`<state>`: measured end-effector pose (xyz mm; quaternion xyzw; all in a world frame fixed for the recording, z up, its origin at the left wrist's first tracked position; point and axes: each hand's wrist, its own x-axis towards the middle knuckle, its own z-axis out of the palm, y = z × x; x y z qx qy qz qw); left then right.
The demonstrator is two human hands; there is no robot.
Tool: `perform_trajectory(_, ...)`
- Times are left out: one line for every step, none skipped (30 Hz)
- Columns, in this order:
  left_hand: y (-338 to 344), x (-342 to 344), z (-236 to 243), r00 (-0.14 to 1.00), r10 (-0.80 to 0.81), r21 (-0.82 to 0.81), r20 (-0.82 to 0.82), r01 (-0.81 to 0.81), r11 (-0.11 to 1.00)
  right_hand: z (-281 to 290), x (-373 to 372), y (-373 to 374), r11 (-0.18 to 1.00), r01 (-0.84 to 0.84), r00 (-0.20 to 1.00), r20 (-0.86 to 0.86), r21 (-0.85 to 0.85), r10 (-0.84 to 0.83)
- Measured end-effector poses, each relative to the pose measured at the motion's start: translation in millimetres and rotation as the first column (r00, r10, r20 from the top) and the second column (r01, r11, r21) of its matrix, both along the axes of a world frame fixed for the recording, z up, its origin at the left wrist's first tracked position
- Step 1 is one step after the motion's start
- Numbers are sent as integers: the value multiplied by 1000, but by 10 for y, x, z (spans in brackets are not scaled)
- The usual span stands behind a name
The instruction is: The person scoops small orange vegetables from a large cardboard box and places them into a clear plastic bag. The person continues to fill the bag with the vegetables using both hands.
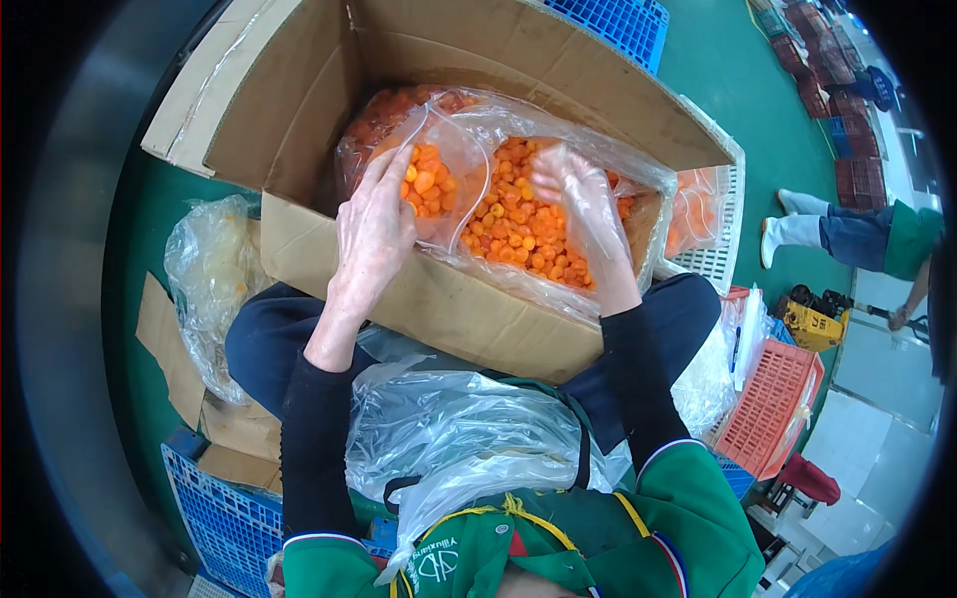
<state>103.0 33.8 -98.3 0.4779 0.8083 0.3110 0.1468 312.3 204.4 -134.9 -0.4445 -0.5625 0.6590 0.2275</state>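
A large open cardboard box [469,324] stands in front of me, lined with clear plastic and filled with small orange fruit pieces [518,224], which look like dried fruit. My left hand [374,224] is bare and pinches the edge of a clear plastic bag [461,199] inside the box. Some orange pieces [429,184] lie in that bag. Above the loose fruit on the right is my right hand [588,204], in a clear plastic glove. Its fingers are bent and blurred, so whether they hold fruit does not show.
A filled bag [698,209] lies in a white crate [733,204] right of the box. Crumpled plastic [209,274] and cardboard scraps [169,349] lie at left. A red crate [768,409] stands at right, a blue crate [623,30] behind. Another person [862,239] stands far right.
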Motion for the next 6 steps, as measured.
perform_trajectory(40, 23, 26, 1000, -13, 3, 17, 13, 1000, -45, 205, 83, 997, -64, 969, 243, 51, 50)
perform_trajectory(41, 29, 21, 1000, -10, -9, -10, 10, 1000, -194, 354, 126, 988, -139, 884, 459, 74, 90)
perform_trajectory(53, 26, 19, 999, -20, -4, -28, 20, 1000, -405, 546, 132, 988, -100, 927, 371, 113, 51)
perform_trajectory(76, 18, -9, 998, -35, 6, -46, 35, 999, -543, 689, 182, 944, -259, 857, 499, 205, 127)
perform_trajectory(120, -16, -81, 998, -65, 14, -26, 65, 998, -588, 836, 271, 875, -403, 754, 640, 269, 150)
perform_trajectory(102, -157, -198, 992, -114, -11, -62, 113, 993, -455, 1007, 425, 881, -362, 758, 647, 306, 86)
